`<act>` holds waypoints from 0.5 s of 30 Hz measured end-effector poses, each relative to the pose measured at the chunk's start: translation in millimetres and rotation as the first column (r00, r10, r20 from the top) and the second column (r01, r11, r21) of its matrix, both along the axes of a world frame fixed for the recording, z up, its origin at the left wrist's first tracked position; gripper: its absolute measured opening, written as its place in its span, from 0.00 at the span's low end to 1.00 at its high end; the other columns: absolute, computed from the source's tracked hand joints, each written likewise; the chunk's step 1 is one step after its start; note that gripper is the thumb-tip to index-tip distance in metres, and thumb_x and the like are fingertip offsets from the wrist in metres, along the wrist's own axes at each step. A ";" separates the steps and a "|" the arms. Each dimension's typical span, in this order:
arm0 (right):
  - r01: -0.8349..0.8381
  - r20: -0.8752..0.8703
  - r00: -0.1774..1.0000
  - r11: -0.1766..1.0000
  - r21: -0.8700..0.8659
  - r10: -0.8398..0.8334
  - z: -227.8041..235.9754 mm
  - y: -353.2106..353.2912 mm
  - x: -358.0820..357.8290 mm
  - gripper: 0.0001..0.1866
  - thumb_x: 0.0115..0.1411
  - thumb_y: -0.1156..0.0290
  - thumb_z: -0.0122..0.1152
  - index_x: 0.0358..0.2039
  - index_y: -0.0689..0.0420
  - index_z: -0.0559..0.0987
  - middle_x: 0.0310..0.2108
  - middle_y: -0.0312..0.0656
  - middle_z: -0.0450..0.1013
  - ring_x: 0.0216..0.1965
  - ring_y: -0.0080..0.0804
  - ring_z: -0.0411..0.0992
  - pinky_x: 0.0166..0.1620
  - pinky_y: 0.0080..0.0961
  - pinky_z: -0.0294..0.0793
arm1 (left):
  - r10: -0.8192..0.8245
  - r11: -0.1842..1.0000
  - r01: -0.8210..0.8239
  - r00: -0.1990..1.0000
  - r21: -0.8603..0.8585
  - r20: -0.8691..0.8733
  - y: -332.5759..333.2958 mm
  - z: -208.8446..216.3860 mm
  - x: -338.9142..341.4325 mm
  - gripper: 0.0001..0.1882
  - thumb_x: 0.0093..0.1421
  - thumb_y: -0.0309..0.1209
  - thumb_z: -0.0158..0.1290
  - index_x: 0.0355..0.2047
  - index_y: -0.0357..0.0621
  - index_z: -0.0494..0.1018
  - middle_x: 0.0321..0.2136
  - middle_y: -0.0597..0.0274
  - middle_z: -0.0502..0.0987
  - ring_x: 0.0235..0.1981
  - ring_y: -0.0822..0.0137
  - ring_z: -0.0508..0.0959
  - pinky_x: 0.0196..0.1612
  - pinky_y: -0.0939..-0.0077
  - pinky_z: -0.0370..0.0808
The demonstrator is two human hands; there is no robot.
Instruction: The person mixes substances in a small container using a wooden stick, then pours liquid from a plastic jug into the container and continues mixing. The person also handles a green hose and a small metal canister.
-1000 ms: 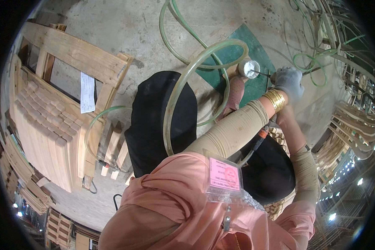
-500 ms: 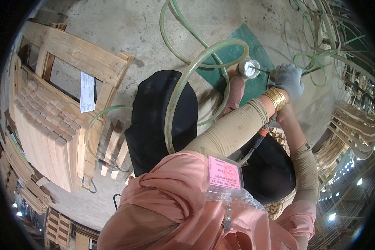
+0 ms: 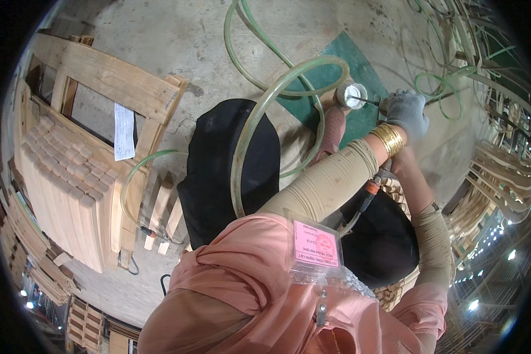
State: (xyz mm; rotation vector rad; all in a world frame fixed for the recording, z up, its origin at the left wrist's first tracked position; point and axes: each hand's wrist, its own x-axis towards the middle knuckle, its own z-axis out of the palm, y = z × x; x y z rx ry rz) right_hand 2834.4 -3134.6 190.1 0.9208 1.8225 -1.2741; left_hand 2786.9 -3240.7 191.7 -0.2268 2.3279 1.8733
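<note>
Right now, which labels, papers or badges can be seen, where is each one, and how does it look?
Paper sheet: white, long rectangle, hanging on the wooden frame at the left.
Badge: pink card in a clear plastic sleeve, on the person's chest at lower centre, over the salmon-pink shirt.
No screens or packages in view.

**Floor, workshop: grey concrete**

Concrete floor (image 3: 177,35), dusty and stained. Lying directly on it: a green mat (image 3: 336,71); loops of pale green hose (image 3: 259,112); a slatted wooden frame (image 3: 94,76) carrying a white paper slip (image 3: 124,131); a stack of wooden slats (image 3: 59,194); short loose wooden pieces (image 3: 162,215).
</note>
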 end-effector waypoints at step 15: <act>0.059 0.030 0.998 0.997 -0.039 -0.058 -15.8 14.2 -3.3 0.17 0.59 0.62 0.48 0.44 0.58 0.71 0.39 0.44 0.72 0.39 0.34 0.72 0.37 0.34 0.73 | -0.005 1.000 0.005 1.000 -0.006 0.018 3.5 -4.5 -2.1 0.13 0.43 0.35 0.53 0.29 0.42 0.74 0.34 0.50 0.73 0.41 0.53 0.71 0.44 0.61 0.65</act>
